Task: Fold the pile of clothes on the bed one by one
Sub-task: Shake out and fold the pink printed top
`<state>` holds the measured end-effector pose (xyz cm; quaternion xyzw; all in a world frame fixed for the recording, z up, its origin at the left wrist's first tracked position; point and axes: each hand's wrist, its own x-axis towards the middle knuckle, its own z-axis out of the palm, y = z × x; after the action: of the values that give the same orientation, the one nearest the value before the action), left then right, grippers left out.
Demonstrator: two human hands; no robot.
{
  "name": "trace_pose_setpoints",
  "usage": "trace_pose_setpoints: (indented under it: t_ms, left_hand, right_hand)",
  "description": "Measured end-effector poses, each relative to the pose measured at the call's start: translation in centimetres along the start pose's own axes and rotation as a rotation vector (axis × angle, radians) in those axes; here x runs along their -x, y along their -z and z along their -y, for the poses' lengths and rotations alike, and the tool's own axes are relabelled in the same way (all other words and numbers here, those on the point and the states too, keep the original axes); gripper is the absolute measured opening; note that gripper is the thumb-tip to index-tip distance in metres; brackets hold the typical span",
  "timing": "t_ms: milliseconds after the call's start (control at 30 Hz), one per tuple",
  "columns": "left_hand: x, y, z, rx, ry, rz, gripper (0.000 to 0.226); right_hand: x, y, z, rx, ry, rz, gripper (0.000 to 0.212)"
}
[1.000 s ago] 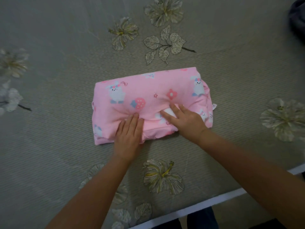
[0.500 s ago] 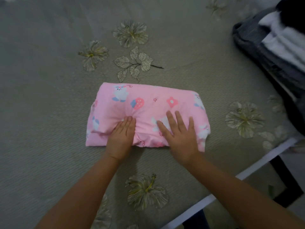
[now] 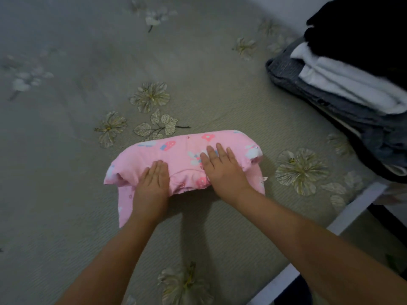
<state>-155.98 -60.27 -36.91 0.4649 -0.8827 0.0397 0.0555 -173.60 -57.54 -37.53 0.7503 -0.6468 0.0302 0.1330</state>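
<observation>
A folded pink garment with bunny and mushroom prints is held just above the grey-green flowered bedspread, its shadow on the cover below. Both ends droop, the left end hanging lowest. My left hand holds the near edge left of the middle, with its fingers flat on top and its thumb hidden under the cloth. In the same way my right hand holds it right of the middle, fingers spread over the top.
A stack of folded clothes in dark grey, white and black lies at the right side of the bed. The bed's white edge runs diagonally at lower right, with dark floor beyond.
The pink bundle has come up off the bedspread in both hands and its ends now hang down. The view has swung right, showing more of the folded stack.
</observation>
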Motion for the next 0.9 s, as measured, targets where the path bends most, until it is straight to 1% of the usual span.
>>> trace_pose_setpoints:
  t_ms: [67,100,167,200,233,267,300,333,367,400,433,533,633,700,767,833,900]
  left_hand:
    - [-2.9,2.2,-2.0,-0.049,-0.072,-0.052,0.037]
    - [-4.5,3.3,-3.4,-0.061,-0.107,-0.069,0.038]
    - [-7.7,5.6,-7.0,-0.047,-0.149,-0.105,0.055]
    - [-9.5,6.7,-9.1,-0.045,-0.175,-0.145,0.059]
    - [-11.4,7.9,-11.4,-0.05,-0.218,-0.199,0.058]
    - [-13.3,9.1,-13.7,-0.051,-0.263,-0.257,0.049]
    - [-15.2,10.5,-16.1,-0.056,-0.305,-0.308,0.033]
    - [-17.2,11.8,-18.4,-0.059,-0.336,-0.35,0.025]
    - [-19.2,13.2,-20.8,-0.061,-0.366,-0.381,0.032]
    - [-21.0,14.5,-23.1,-0.059,-0.394,-0.405,0.033]
    - [-22.7,15.6,-25.3,-0.049,-0.42,-0.424,0.028]
    - [-27.2,18.9,-30.6,-0.026,-0.504,-0.492,0.03]
    - [-31.3,21.4,-34.1,-0.053,-0.547,-0.538,0.032]
    - [-34.0,22.1,-35.4,-0.06,-0.593,-0.528,0.037]
    - [-37.1,22.3,-36.8,-0.043,-0.645,-0.499,0.035]
    - [-40.5,21.6,-37.7,-0.04,-0.689,-0.48,0.037]
    - [-44.0,19.7,-38.0,-0.037,-0.745,-0.455,0.035]
  right_hand:
    - [0.2,1.9,-3.3,0.027,-0.029,-0.008,0.051]
    - [0.5,2.9,-5.3,0.033,-0.049,-0.029,0.05]
    - [1.2,4.9,-10.0,0.045,-0.098,-0.063,0.047]
    - [1.5,6.1,-12.7,0.057,-0.124,-0.074,0.046]
    - [1.9,7.4,-15.5,0.076,-0.148,-0.091,0.045]
    - [2.4,8.7,-18.5,0.099,-0.17,-0.107,0.044]
    - [2.8,10.0,-21.5,0.123,-0.188,-0.128,0.044]
    - [3.3,11.3,-24.5,0.143,-0.205,-0.148,0.043]
    - [3.8,12.6,-27.5,0.16,-0.226,-0.167,0.043]
    - [4.4,13.8,-30.3,0.173,-0.249,-0.184,0.043]
    - [4.8,14.9,-32.9,0.185,-0.273,-0.199,0.043]
    - [5.9,17.9,-39.3,0.228,-0.342,-0.258,0.044]
    - [5.9,19.8,-43.7,0.248,-0.416,-0.318,0.045]
    - [5.7,19.9,-45.6,0.23,-0.479,-0.347,0.045]
    - [5.0,19.0,-47.6,0.218,-0.555,-0.365,0.041]
    - [3.7,17.3,-49.2,0.194,-0.622,-0.345,0.036]
    - [2.3,14.8,-50.3,0.168,-0.671,-0.289,0.039]
